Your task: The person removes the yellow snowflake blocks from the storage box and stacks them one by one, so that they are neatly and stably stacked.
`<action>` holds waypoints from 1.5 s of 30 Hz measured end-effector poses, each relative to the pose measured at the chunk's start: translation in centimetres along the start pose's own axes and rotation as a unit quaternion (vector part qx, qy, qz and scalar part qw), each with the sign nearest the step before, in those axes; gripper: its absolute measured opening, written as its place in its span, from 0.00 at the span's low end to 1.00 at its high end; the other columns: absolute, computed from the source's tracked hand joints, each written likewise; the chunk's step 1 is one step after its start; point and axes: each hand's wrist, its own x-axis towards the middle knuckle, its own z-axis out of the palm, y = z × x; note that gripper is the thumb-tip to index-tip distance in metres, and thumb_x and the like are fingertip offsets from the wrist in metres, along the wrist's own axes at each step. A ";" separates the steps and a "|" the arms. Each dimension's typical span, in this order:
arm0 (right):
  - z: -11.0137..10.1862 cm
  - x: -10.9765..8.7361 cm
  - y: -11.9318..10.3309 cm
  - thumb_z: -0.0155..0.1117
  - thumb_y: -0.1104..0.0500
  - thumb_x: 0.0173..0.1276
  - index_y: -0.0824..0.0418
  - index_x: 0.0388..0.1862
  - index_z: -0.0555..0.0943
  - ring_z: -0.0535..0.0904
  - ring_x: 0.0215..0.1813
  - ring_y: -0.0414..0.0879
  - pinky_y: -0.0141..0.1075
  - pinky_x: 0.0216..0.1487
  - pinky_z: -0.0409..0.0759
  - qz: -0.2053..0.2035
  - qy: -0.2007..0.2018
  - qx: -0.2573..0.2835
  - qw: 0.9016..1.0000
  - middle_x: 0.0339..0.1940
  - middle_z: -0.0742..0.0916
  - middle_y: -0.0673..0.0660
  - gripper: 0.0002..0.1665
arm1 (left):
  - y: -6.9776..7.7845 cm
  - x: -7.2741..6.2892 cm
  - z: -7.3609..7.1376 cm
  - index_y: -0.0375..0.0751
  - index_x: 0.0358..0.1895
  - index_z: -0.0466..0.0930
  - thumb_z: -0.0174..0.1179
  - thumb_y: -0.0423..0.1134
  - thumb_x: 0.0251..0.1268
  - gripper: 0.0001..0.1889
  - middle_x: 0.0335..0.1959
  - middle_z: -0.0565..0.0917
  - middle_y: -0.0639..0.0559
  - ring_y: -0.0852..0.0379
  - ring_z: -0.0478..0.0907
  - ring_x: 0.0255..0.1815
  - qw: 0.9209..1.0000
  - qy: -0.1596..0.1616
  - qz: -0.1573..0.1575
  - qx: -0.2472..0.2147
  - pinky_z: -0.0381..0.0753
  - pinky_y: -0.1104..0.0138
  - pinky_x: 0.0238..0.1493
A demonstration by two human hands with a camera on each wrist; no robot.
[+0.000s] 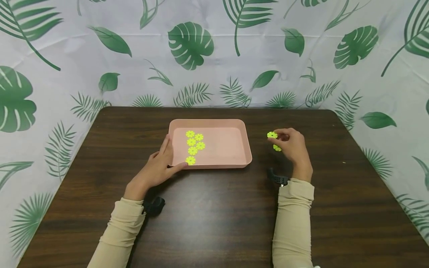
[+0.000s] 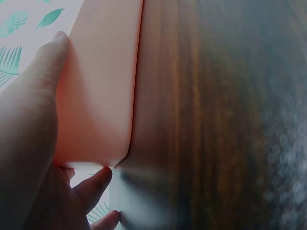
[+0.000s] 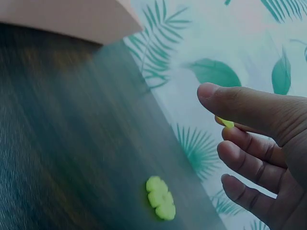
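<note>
A pink rectangular tray (image 1: 224,123) lies on the table with several yellow flower-shaped discs (image 1: 191,142) flat in its left part. My left hand (image 1: 155,167) grips the tray's near left corner, thumb along the front wall and fingers against the left side. In the left wrist view the thumb (image 2: 60,52) reaches along the wall of the tray (image 2: 103,72). To the right of the tray, my right hand (image 1: 293,145) pinches one yellow disc (image 1: 271,134) between thumb and index finger, above the tabletop. Under that hand another yellow disc (image 3: 160,198) lies on the table.
The dark wood-grain table (image 1: 214,219) backs onto a leaf-print cloth (image 1: 214,70). A tiny yellow speck (image 1: 343,162) shows on the right part of the table. Both wrists wear black straps, such as the left strap (image 1: 155,207).
</note>
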 end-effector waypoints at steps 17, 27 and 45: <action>-1.5 -1.2 4.4 0.72 0.51 0.72 0.71 0.60 0.84 0.80 0.46 0.55 0.34 0.41 0.75 0.084 0.004 -0.005 0.996 0.49 0.86 0.68 0.27 | 0.6 0.4 -0.7 0.33 0.83 0.32 0.54 0.65 0.75 0.55 0.85 0.27 0.40 0.43 0.33 0.86 1.000 -0.011 -0.003 0.000 0.47 0.30 0.73; -1.3 -0.8 4.6 0.72 0.50 0.72 0.68 0.61 0.84 0.80 0.53 0.61 0.47 0.51 0.77 0.086 -0.033 0.018 0.996 0.55 0.86 0.69 0.27 | 0.7 0.4 -0.9 0.32 0.83 0.33 0.54 0.65 0.74 0.55 0.85 0.27 0.40 0.45 0.30 0.86 1.000 -0.012 -0.008 0.004 0.47 0.31 0.73; -0.2 -1.0 5.0 0.71 0.48 0.73 0.64 0.63 0.83 0.77 0.53 0.61 0.56 0.56 0.76 0.086 -0.054 0.012 0.995 0.59 0.83 0.68 0.28 | 0.2 0.2 -0.3 0.32 0.83 0.31 0.54 0.64 0.75 0.55 0.85 0.27 0.41 0.46 0.29 0.86 1.000 -0.004 -0.002 0.012 0.46 0.31 0.73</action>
